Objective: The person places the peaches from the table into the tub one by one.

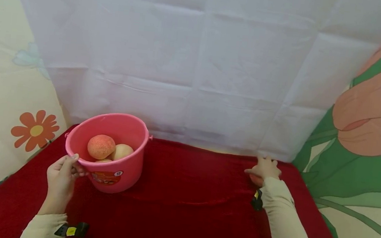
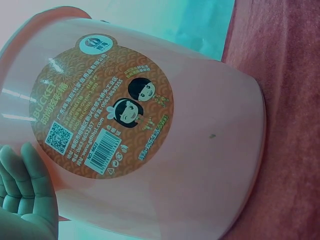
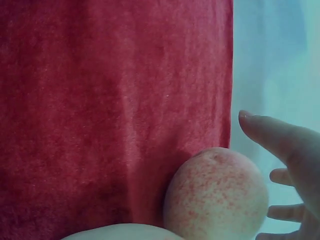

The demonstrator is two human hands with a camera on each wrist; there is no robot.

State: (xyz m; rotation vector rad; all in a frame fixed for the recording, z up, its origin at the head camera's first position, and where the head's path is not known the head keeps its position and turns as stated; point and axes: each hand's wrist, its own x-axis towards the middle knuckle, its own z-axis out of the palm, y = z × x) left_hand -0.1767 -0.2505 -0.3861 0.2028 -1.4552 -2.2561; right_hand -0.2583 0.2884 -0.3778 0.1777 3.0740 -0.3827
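Note:
A pink bucket (image 1: 130, 168) stands at the left of the red cloth. Inside it lie a reddish peach (image 1: 101, 146), a pale yellow fruit (image 1: 123, 151) and part of another pale fruit. My left hand (image 1: 62, 177) pinches the bucket's near rim, thumb on top; its fingers show beside the round orange label (image 2: 102, 110) in the left wrist view. At the far right edge of the cloth, my right hand (image 1: 265, 169) reaches over a speckled peach (image 3: 217, 195). The thumb and fingers are spread, with the thumb apart from the peach.
Red cloth (image 1: 181, 217) covers the table. A white sheet (image 1: 189, 57) hangs right behind its far edge, and flower-patterned walls flank both sides. A pale rounded edge (image 3: 125, 232) shows low in the right wrist view; I cannot tell what it is.

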